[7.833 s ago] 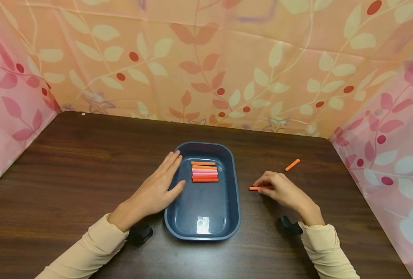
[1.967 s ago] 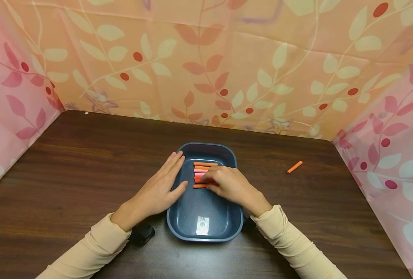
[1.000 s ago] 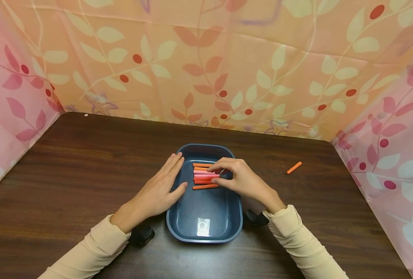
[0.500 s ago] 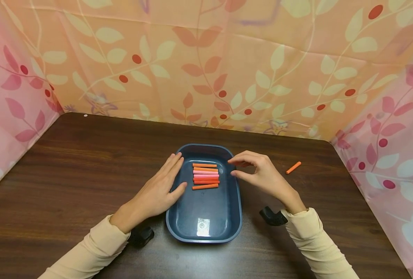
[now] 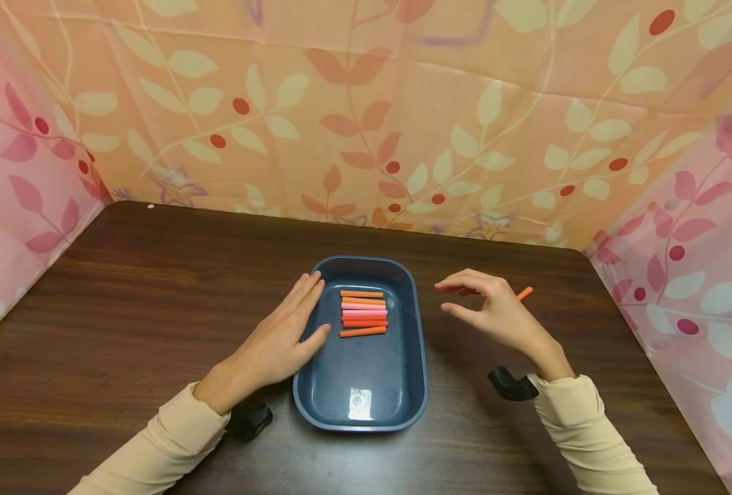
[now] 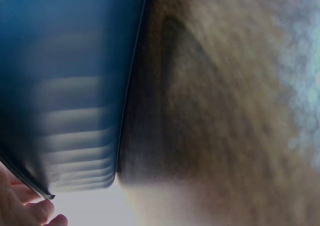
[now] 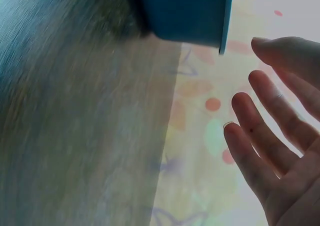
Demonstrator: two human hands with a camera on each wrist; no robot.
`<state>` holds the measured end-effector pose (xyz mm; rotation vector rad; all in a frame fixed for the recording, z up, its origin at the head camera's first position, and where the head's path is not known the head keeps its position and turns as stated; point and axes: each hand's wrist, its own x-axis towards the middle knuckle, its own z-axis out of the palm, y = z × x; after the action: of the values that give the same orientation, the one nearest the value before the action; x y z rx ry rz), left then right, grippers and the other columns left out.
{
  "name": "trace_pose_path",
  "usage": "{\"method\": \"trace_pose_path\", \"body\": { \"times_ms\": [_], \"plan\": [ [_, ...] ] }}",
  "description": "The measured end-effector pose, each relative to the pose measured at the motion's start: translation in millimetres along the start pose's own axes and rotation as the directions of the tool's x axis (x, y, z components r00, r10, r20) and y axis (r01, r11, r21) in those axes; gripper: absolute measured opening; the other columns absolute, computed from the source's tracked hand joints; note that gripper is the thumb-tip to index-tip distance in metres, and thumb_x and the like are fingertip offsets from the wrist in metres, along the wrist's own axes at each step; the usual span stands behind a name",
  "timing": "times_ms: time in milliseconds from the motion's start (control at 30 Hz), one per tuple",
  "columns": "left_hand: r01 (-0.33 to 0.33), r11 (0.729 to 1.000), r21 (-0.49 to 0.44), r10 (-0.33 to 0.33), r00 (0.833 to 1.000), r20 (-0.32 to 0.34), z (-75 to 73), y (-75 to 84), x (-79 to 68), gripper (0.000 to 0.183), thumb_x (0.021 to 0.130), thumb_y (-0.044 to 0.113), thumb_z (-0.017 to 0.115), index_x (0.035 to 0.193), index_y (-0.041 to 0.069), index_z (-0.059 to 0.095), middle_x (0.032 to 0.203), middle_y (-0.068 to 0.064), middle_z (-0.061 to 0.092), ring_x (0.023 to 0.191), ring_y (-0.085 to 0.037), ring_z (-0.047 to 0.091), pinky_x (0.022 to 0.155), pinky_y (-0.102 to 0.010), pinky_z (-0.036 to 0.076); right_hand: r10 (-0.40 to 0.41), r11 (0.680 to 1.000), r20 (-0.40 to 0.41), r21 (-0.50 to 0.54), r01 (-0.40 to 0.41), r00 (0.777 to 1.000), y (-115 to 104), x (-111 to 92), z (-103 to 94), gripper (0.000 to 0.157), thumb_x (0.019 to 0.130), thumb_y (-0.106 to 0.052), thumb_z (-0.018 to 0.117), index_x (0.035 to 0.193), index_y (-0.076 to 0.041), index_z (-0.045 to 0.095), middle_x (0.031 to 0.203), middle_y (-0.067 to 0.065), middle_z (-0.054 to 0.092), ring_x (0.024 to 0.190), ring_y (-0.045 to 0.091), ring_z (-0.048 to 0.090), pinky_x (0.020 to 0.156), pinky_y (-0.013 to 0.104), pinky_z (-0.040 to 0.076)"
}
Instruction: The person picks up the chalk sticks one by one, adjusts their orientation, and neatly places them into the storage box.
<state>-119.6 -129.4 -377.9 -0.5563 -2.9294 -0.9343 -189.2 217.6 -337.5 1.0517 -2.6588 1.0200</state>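
Note:
A dark blue plastic tray stands on the table. Inside it lies a row of thin coloured sticks: orange, pink and red, with one orange stick slightly askew at the near end. My left hand rests on the tray's left rim, fingers straight. To the right of the tray, my right hand hovers over the table, fingers spread and holding nothing, also plain in the right wrist view. Behind it, partly hidden, lies a loose orange stick.
The dark wood table reaches back to a flowered cloth that hangs along the back and both sides. Black wrist devices sit below both wrists. A small white spot marks the table's far left edge.
My right hand has let go of an orange stick in the tray at the row's near end, touched the row, then moved out to the right. The left hand has stayed at the rim.

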Motion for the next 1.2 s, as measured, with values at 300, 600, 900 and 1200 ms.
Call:
{"method": "trace_pose_path", "body": {
  "times_ms": [300, 600, 900, 1200],
  "plan": [
    [0.004, 1.000, 0.000, -0.004, 1.000, 0.001, -0.3, 0.7, -0.4, 0.075, 0.098, 0.034, 0.057, 0.157, 0.003, 0.023, 0.168, -0.009, 0.013, 0.155, -0.034, 0.011, 0.121, -0.055, 0.023, 0.055, 0.997, 0.000, -0.059, -0.055, 0.998, 16.0, -14.9, -10.7, 0.038, 0.081, -0.004, 0.079, 0.116, -0.015, 0.071, 0.112, 0.000, 0.071, 0.103, -0.001, 0.062, 0.090, 0.019, 0.050],
    [0.005, 1.000, -0.001, -0.005, 1.000, 0.003, -0.5, 0.6, -0.6, 0.075, 0.098, 0.034, 0.056, 0.157, 0.003, 0.023, 0.168, -0.010, 0.013, 0.155, -0.033, 0.011, 0.121, -0.055, 0.023, 0.168, 0.979, 0.015, -0.123, -0.165, 0.986, 33.9, -29.1, -22.6, 0.033, 0.088, -0.010, 0.075, 0.119, -0.016, 0.070, 0.119, 0.003, 0.069, 0.103, 0.029, 0.063, 0.073, 0.041, 0.051],
    [0.007, 1.000, -0.003, -0.007, 1.000, 0.003, -0.9, 1.6, -0.8, 0.075, 0.098, 0.034, 0.057, 0.157, 0.003, 0.023, 0.168, -0.010, 0.013, 0.155, -0.033, 0.011, 0.121, -0.054, 0.023, 0.157, 0.975, 0.005, -0.159, -0.154, 0.988, 50.1, -37.0, -28.0, 0.033, 0.086, -0.007, 0.075, 0.118, -0.012, 0.070, 0.118, 0.006, 0.070, 0.101, 0.029, 0.062, 0.073, 0.042, 0.056],
    [0.005, 1.000, -0.002, -0.005, 1.000, 0.007, -1.6, 1.5, -0.6, 0.074, 0.099, 0.034, 0.056, 0.157, 0.004, 0.022, 0.168, -0.010, 0.012, 0.155, -0.033, 0.010, 0.121, -0.054, 0.023, 0.127, 0.975, 0.002, -0.185, -0.124, 0.992, 64.9, -43.4, -34.0, 0.033, 0.083, -0.002, 0.076, 0.116, -0.006, 0.070, 0.114, 0.009, 0.071, 0.091, 0.023, 0.067, 0.070, 0.034, 0.058]
  ]
}}
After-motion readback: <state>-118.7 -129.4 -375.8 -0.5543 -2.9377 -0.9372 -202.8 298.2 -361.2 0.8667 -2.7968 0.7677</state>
